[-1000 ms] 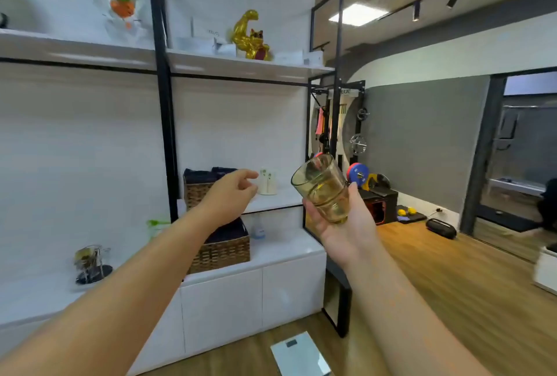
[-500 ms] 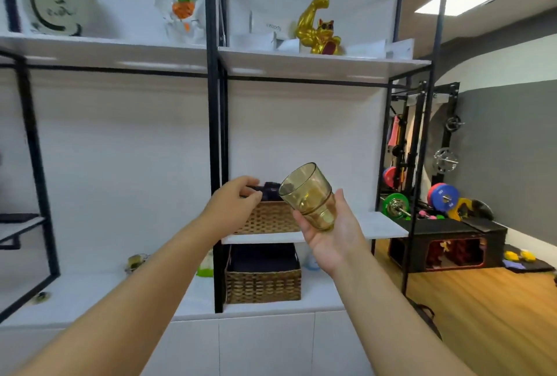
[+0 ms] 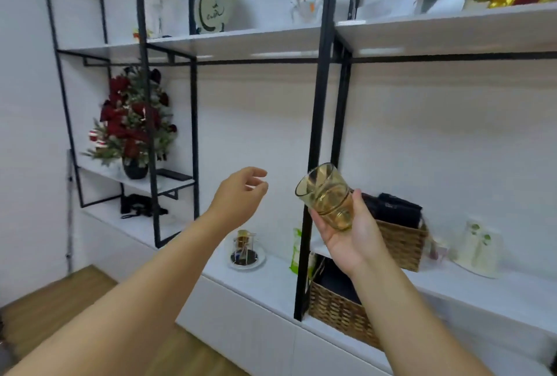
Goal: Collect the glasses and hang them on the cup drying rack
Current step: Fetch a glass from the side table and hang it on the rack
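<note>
An amber glass [image 3: 328, 196] is held tilted, mouth up and to the left, in my right hand [image 3: 351, 234], whose palm faces me. My left hand [image 3: 241, 196] hovers empty to its left, fingers loosely curled and apart. Below and between the hands, on the white counter [image 3: 271, 279], stands the cup drying rack [image 3: 245, 250], a small wire stand on a round dark base with one amber glass hanging on it. Both hands are well above and in front of the rack.
Black metal shelf posts [image 3: 319, 134] rise in front of the counter. Two wicker baskets [image 3: 337, 312] with dark cloth sit right of the post. A red flower arrangement [image 3: 132, 122] stands on a left shelf. Wood floor [image 3: 54, 300] lies at lower left.
My view has swung left, bringing the drying rack and the flower shelf into sight. The hands keep their pose, the glass still in my right hand; my left fingers have opened slightly.
</note>
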Tool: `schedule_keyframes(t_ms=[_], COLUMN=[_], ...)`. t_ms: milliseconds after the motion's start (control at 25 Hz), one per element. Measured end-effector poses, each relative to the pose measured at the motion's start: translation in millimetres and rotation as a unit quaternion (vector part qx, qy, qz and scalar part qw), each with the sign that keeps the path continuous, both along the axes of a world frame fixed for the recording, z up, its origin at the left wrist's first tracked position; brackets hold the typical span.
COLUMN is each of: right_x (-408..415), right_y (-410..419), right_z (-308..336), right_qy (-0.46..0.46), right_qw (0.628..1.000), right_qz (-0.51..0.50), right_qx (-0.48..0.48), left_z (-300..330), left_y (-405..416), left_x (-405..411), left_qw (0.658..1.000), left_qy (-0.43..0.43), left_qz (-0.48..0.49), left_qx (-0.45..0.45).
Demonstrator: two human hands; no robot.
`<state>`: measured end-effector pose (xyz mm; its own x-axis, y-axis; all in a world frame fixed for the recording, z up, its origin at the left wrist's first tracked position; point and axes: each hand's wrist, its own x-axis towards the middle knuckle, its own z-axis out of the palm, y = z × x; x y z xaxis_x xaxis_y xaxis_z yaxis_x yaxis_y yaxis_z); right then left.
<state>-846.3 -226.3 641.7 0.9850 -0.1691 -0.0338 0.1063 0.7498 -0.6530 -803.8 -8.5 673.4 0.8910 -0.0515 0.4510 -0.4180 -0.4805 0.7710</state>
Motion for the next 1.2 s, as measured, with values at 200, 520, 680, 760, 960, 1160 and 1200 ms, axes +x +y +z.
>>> schedule_keyframes(t_ms=[200, 520, 680, 760, 960, 1160, 1200], right_x=[105, 296, 381, 426, 522, 636, 658], right_y=[41, 117, 140, 149, 157, 147, 144], right_z=[-26, -7, -3, -6, -32, -94, -107], right_qy=[0.037, 0.007, -0.012, -0.019, -0.036, -0.011, 0.000], right_qw=[0.997, 0.996, 0.996, 0.995, 0.981, 0.971, 0.969], right_qz=[0.061, 0.082, 0.064, 0.041, -0.015, -0.025, -0.024], right_qx=[0.001, -0.036, -0.063, -0.085, -0.188, -0.239, -0.244], left_z=[-24, -24, -22, -28, -61, -125, -136], left_y=[47, 111, 135, 143, 155, 160, 161], left_x=[80, 265, 344, 383, 472, 580, 603], left_qw=[0.997, 0.997, 0.996, 0.995, 0.992, 0.986, 0.984], left_qy=[0.023, 0.018, 0.017, 0.019, 0.048, 0.113, 0.124], left_qz=[0.075, 0.081, 0.084, 0.087, 0.102, 0.103, 0.101], left_qx=[0.015, 0.011, 0.028, 0.036, 0.053, 0.068, 0.074])
